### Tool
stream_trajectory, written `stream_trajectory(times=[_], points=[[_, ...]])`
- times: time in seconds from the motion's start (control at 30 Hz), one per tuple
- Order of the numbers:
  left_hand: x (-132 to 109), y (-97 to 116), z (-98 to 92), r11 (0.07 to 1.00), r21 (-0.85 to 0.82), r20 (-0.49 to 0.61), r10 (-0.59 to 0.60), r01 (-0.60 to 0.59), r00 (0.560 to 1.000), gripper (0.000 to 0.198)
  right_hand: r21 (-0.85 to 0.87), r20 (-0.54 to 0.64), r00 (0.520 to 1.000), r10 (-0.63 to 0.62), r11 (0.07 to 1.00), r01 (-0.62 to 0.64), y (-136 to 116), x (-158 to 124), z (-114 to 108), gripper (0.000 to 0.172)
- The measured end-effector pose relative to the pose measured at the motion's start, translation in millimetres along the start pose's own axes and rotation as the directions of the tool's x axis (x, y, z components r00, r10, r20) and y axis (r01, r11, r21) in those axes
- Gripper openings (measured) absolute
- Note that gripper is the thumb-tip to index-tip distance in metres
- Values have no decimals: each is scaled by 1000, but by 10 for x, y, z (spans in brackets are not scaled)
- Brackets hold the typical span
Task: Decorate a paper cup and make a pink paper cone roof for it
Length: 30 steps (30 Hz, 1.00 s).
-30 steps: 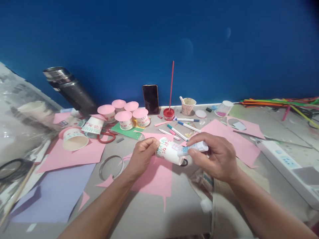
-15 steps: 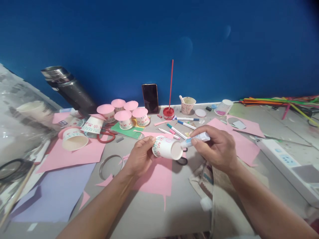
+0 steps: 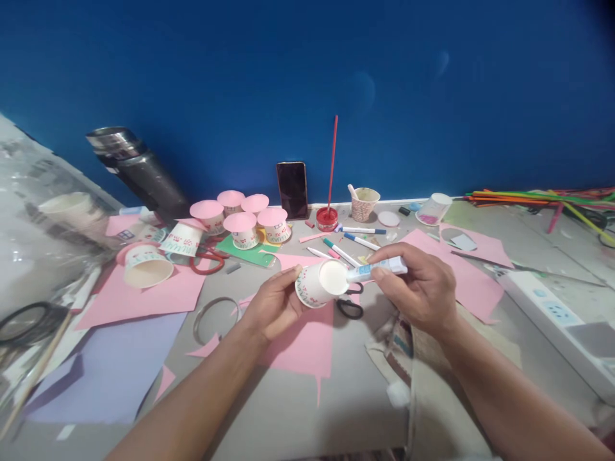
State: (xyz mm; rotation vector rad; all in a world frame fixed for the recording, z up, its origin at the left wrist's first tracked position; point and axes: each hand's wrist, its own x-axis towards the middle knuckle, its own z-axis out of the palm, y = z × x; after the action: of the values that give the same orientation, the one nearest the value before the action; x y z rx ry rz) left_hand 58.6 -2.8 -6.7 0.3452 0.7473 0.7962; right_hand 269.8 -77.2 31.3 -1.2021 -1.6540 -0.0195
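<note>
Blue wall backs our grey table, which is littered with pink paper. We count five pink-topped cups clustered upside down, two tipped cups at left, one phone and one flask. Our left hand grasps a cup above the table's middle. Our right hand pinches a glue tube, its tip at the cup's base.

Phone leaning on blue wall; pink-topped cups just left; flask beyond.

Soft even light, edges warped and blurred
</note>
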Motion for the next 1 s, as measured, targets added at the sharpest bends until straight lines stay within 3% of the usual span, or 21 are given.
stream_trajectory(times=[0.13,0.27,0.47,0.67,0.87,1.0], points=[[7,8,34,999,-49,-71,-27,24,997,26,0,36,999,-31,1000,31,-29,-22,16,9],[31,-30,10,999,0,-132,44,-44,990,22,-18,50,994,-99,995,100,-49,-55,62,9],[29,-112,-62,981,123,-59,161,-153,985,11,-56,58,976,-208,976,211,-48,-63,111,8],[-53,-166,-35,921,273,45,275,-276,960,32,-177,-9,986,-165,971,160,-8,-43,118,7],[-61,-188,-33,871,342,5,375,-354,927,33,-103,57,972,-228,967,233,29,-40,111,5],[-49,-123,-23,918,259,-16,315,-300,949,21,-16,111,947,-301,952,305,19,-39,89,7]])
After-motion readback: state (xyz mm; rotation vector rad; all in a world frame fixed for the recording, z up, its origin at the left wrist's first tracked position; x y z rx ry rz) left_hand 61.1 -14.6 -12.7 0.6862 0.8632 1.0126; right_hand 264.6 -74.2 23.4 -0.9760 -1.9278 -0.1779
